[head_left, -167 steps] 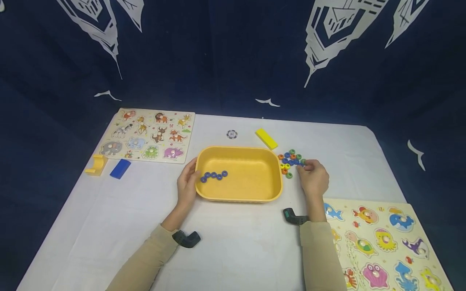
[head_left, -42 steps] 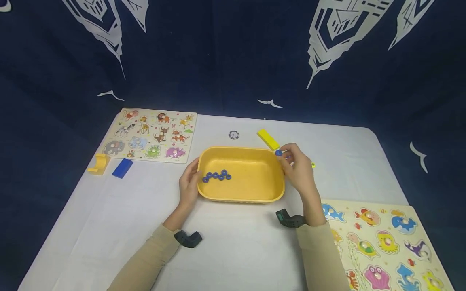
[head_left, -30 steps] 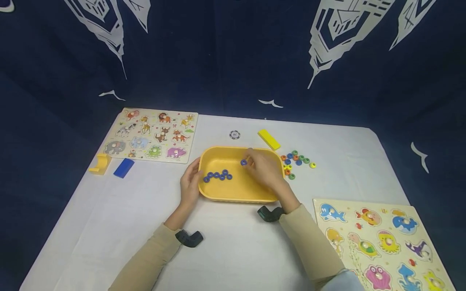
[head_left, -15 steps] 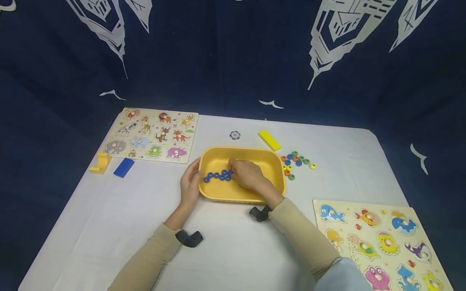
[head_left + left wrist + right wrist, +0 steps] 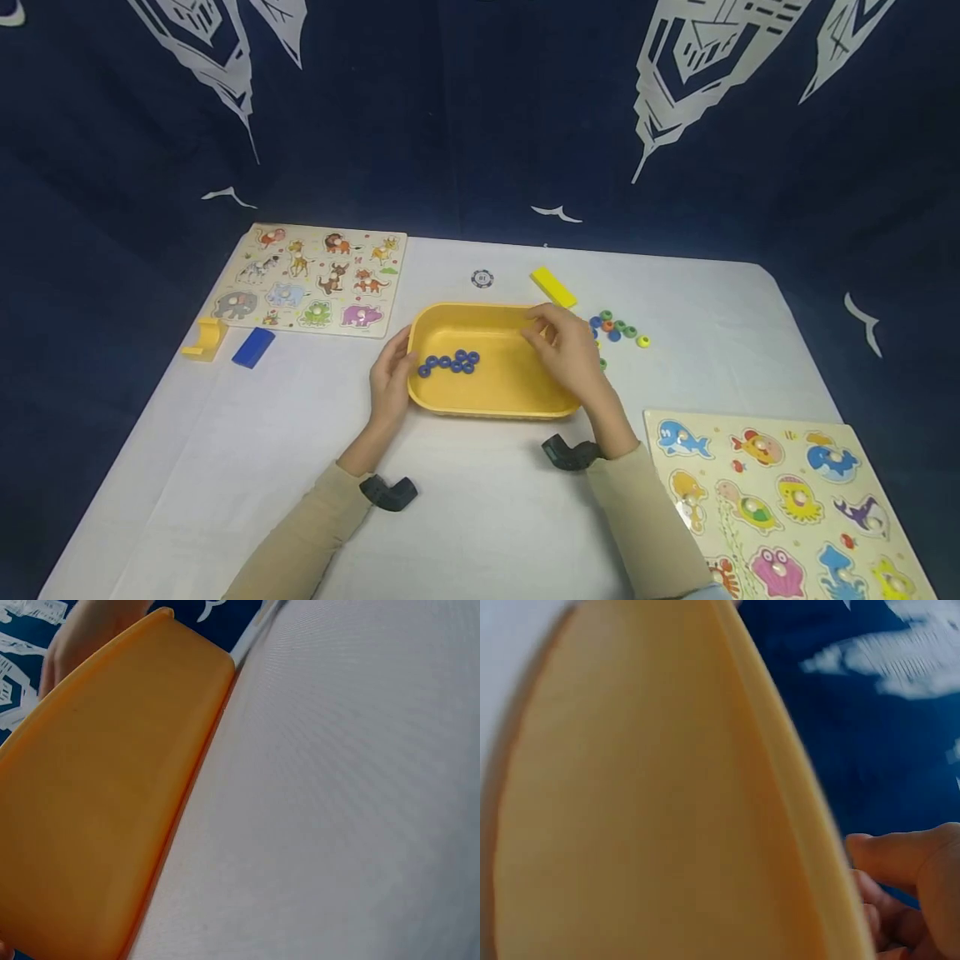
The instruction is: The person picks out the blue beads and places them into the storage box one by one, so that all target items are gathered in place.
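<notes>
My left hand (image 5: 388, 379) holds the left end of a yellow plastic tray (image 5: 495, 408), thumb at the rim. Several blue ring-shaped beads (image 5: 445, 362) lie together in the tray's left half. Above the tray's right part is my right hand (image 5: 566, 350), fingers loosely bent, with nothing seen between them. Just right of the tray lies a pile of mixed beads (image 5: 615, 336) in blue, green, orange and yellow, partly hidden by this hand. In the right wrist view, the thumb and fingers (image 5: 900, 859) show beyond the tray's side wall (image 5: 645, 787).
Behind the tray are a yellow block (image 5: 553, 287) and a round chip (image 5: 482, 278). An animal puzzle board (image 5: 307, 279) lies back left, near a blue block (image 5: 253, 347) and a curved yellow block (image 5: 205, 340). A sea-animal puzzle board (image 5: 780, 500) is at front right.
My right hand brought a blue bead from the pile into the tray, set it beside the other blue ones, released it and moved back right. The left hand stayed on the tray.
</notes>
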Tool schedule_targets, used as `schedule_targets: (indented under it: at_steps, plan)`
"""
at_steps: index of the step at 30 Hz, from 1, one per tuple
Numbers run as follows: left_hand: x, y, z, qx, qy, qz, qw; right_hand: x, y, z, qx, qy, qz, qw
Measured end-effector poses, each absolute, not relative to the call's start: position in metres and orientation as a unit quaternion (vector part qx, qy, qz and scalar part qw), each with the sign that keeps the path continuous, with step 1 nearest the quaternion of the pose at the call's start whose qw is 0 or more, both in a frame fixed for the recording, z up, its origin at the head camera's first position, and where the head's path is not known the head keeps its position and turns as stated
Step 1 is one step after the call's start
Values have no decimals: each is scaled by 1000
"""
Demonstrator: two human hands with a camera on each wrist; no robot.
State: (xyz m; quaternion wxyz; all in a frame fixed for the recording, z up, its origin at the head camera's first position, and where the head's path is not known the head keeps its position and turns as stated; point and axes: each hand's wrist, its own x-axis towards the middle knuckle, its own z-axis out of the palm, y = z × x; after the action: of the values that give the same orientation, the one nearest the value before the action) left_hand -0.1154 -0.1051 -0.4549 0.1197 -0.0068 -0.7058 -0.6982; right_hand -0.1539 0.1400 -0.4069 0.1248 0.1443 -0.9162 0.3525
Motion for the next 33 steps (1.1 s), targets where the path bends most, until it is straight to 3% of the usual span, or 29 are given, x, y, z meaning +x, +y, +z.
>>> schedule_targets:
  at_steps: [3,7,11,14,23,33]
  plan:
    - [-115,-106,-455,-4,-705,-699,118,-155,164,-412,92,-904,373,189]
    - [-118,-108,-462,-1,-709,-695,119,-157,195,-424,-5,-891,390,232]
    - [-123,-111,-478,-2,-709,-693,127,-178,236,-476,-87,-889,363,264]
    - [-125,-112,-483,-3,-708,-695,129,-191,258,-507,-140,-895,336,258]
    - [-125,-110,-485,3,-706,-697,130,-167,240,-472,-189,-902,352,166]
    - [-118,-107,-461,-4,-706,-699,114,-169,237,-483,-196,-928,289,133]
